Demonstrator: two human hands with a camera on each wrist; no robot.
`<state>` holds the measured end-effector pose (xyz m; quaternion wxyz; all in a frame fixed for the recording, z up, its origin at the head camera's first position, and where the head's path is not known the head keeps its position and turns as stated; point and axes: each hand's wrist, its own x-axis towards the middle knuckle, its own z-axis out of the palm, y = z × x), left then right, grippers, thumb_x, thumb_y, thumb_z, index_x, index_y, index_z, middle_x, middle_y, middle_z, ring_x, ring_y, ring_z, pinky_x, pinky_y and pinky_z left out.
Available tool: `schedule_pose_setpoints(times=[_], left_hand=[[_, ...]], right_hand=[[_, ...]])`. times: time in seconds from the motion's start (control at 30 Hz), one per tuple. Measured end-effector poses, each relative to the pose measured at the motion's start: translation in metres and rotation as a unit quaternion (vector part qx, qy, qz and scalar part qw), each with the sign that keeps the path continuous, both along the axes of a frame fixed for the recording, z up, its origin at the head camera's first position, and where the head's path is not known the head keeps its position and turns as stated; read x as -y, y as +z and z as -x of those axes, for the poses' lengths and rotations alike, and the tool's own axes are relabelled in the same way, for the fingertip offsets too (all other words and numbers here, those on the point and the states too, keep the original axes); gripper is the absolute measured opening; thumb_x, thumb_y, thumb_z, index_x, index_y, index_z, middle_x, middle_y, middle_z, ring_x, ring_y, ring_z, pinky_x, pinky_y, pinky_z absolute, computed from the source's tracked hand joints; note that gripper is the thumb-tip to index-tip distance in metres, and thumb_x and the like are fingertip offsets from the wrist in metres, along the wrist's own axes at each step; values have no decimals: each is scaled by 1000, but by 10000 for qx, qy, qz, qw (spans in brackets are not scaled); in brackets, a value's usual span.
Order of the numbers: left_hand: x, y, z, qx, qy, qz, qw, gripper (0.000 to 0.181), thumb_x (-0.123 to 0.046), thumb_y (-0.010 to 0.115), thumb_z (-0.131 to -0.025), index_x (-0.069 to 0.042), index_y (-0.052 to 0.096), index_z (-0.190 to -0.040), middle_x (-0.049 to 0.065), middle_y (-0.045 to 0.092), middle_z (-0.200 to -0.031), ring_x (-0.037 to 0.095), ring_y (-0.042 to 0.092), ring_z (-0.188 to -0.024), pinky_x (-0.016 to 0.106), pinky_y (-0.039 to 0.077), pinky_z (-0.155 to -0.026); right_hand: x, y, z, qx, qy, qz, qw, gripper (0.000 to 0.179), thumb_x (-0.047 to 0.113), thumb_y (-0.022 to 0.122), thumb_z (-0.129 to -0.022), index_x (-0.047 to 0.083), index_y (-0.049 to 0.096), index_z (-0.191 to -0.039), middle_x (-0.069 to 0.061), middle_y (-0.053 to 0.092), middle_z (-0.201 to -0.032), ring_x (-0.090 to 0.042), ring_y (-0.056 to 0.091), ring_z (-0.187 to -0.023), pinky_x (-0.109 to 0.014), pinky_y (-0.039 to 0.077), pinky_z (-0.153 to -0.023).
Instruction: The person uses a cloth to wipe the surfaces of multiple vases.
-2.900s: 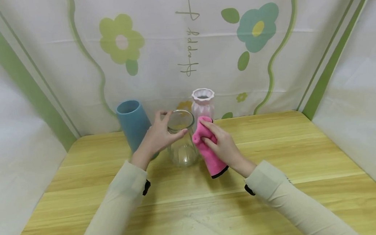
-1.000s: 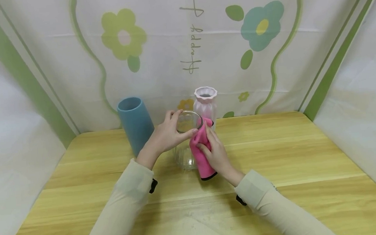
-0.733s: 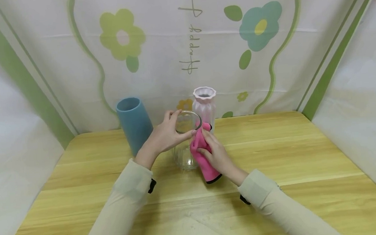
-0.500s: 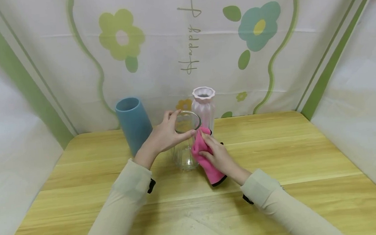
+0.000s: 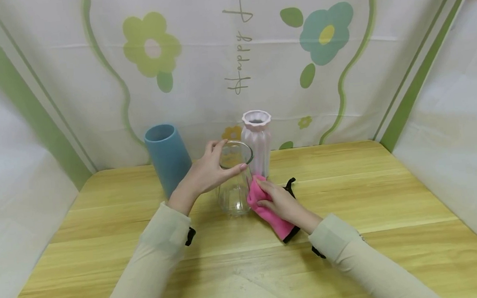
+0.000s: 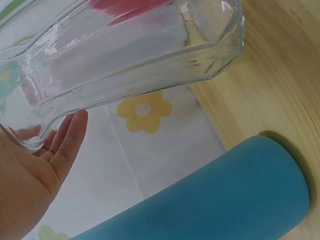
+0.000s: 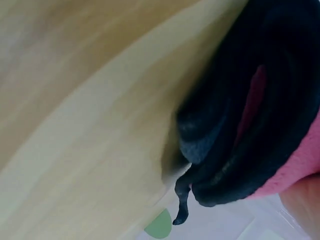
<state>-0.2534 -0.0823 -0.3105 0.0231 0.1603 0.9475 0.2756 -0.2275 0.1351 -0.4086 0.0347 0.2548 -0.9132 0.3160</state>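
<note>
A clear glass vase (image 5: 234,195) stands upright mid-table in the head view. My left hand (image 5: 207,172) holds it around its neck just below the rim, thumb toward me and fingers behind. In the left wrist view, ribbed glass walls show beside the fingers (image 6: 70,140). My right hand (image 5: 286,205) grips a folded pink cloth (image 5: 274,221) with black edging, pressing it toward the vase's lower right side. The right wrist view shows mostly the black edging (image 7: 240,185) and a thin black loop (image 7: 182,200); the right fingertips are largely hidden there.
A tall blue vase (image 5: 168,156) stands left of the glass one, close to my left wrist. Behind and to the right is a pale pink vase (image 5: 258,140) with a scalloped rim. A flower-printed curtain (image 5: 200,78) hangs at the back edge of the wooden table (image 5: 370,195).
My right hand has slid the pink cloth down the vase's right side, from near the rim to lower down. A black loop now shows beyond that hand. The left hand stays at the neck.
</note>
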Motion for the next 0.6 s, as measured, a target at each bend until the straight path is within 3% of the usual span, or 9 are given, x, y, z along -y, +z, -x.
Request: schedule_pose_setpoints(times=[0.33,0.6], left_hand=[[0,1,-1,-123,-56,-13,9999,96,-72,54,-81,-20,20,-154,7,19,-155,32,62,-101,43,54,-78],[3,9,-3,-44,-73,59,9999,97,-73,57,-78,-19,25,-153,3,25,-156,33,52,-125,52,46,-98]], right_hand=[[-1,-2,-1,-186,-124,76,9997,61,11,66,-88,0,41,-142,-22,45,-144,-39,48,-129,-48,41,-105],[6,7,0,-393,-117,610,9973,64,8,64,-88,0,36,-145,-21,43,-145,-38,46,-131,-48,42,-105]])
